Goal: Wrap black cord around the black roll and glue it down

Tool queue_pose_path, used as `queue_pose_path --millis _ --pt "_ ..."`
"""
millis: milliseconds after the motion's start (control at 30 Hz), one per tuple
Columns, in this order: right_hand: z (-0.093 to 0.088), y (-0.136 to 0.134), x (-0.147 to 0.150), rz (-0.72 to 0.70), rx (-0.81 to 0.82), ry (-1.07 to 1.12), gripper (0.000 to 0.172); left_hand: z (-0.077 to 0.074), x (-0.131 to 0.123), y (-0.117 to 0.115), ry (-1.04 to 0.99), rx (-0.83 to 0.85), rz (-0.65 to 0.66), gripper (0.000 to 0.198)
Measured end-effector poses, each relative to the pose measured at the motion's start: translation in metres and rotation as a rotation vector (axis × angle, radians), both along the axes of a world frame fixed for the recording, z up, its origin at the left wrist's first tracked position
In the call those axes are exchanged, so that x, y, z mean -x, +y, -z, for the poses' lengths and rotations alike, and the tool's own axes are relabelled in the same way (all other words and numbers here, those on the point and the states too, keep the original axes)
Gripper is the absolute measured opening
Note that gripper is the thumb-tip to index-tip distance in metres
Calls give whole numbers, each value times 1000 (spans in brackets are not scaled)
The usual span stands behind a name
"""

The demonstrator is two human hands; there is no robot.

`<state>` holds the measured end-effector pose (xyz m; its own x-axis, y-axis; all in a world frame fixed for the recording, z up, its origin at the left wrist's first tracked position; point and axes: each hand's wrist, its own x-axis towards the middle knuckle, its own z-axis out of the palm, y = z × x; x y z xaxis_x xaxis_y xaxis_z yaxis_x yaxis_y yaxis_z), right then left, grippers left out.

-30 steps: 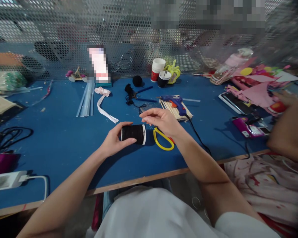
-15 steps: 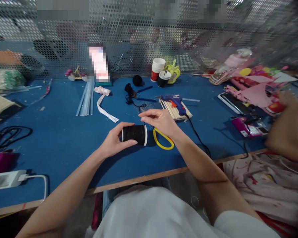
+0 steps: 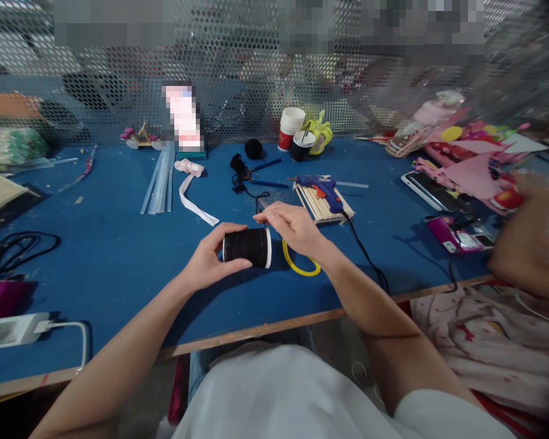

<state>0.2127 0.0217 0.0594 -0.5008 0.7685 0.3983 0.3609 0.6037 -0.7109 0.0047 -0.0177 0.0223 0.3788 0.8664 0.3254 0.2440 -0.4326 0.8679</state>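
My left hand (image 3: 207, 259) is wrapped around a spool of black cord (image 3: 246, 248), thumb along the front and fingers over the top. The spool lies sideways, with its white end rim facing right. Just above that rim, my right hand (image 3: 295, 227) has its fingers pinched together on a thin black cord (image 3: 262, 224). A dark strand runs from near those fingertips back toward a small black tangle (image 3: 238, 171). Under my right wrist lies a yellow ring (image 3: 297, 266), partly covered by the hand.
Behind my hands lie blue-handled pliers (image 3: 265, 174) and a blue glue gun (image 3: 322, 190) on wooden sticks. Glue sticks (image 3: 158, 183), a white ribbon (image 3: 192, 198), a lit phone (image 3: 183, 119) and paper cups (image 3: 291, 128) stand farther back. At the right, another person's arm (image 3: 531, 238) reaches over pink pieces.
My right hand has rolled a little, its fingers curling more over the cord beside the spool. The spool has shifted very slightly in my left hand.
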Motion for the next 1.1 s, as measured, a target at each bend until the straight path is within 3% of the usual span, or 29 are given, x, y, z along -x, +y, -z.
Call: queue_pose_path --millis 400,800,1100 --pt "9 8 -5 -141 -241 -86 36 -1 2 2 -52 -73 -28 53" --pt "11 9 -4 -131 -255 -105 32 3 2 3 -108 -70 -12 55" --pt "14 9 -4 -105 -309 -125 32 3 0 1 -183 151 10 66"
